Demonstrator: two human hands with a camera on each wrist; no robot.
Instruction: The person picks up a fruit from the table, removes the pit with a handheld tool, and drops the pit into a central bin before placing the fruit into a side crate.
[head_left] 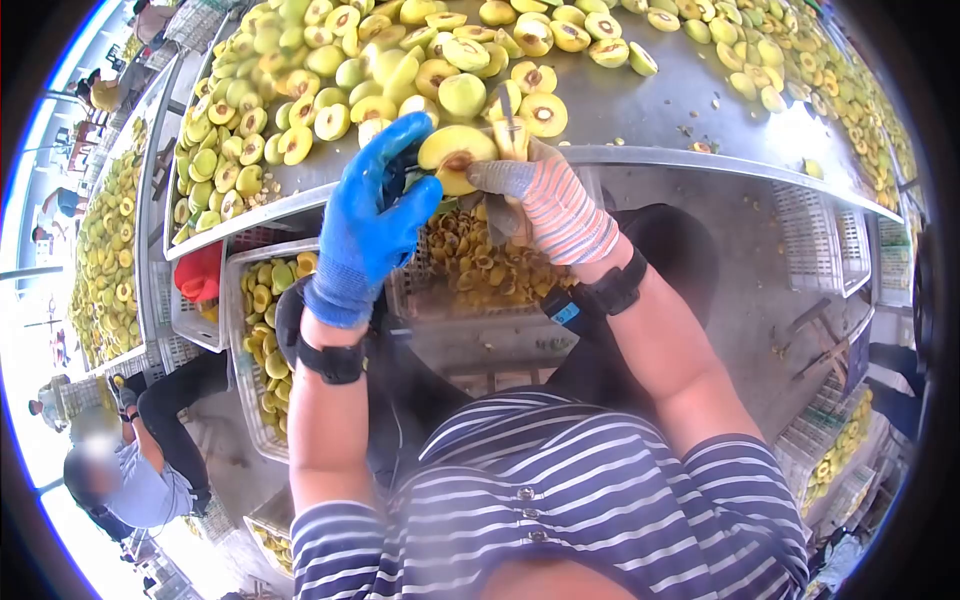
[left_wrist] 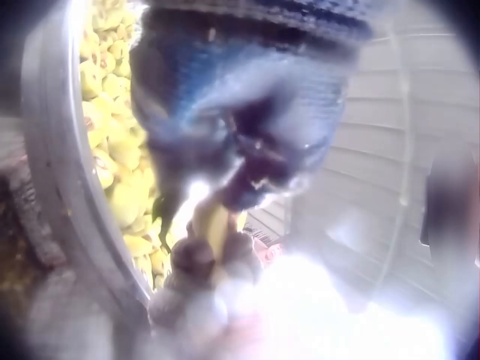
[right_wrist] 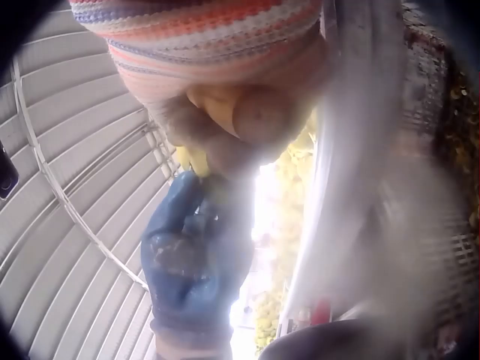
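Observation:
In the head view, my left hand (head_left: 370, 215), in a blue coated glove, pinches a yellow peach half (head_left: 455, 155) between thumb and fingers. Its cut face, with a brown centre, is turned up. My right hand (head_left: 560, 200), in a striped knit glove, grips a knife-like tool with a pale handle (head_left: 512, 140); its thumb rests at the peach half's right edge. A greyish, blade-like part (head_left: 500, 218) shows below that hand. The left wrist view is blurred, with the glove (left_wrist: 247, 127) dark against the light. In the right wrist view the blue glove (right_wrist: 195, 255) meets the striped one (right_wrist: 217, 45).
Piled peach halves (head_left: 350, 75) cover much of the metal table (head_left: 620, 110), whose raised edge runs before my hands. Below sits a crate of brownish scraps (head_left: 480, 265). A crate of halves (head_left: 265, 350) stands left, near a red cloth (head_left: 198, 273) and a seated person (head_left: 145, 480).

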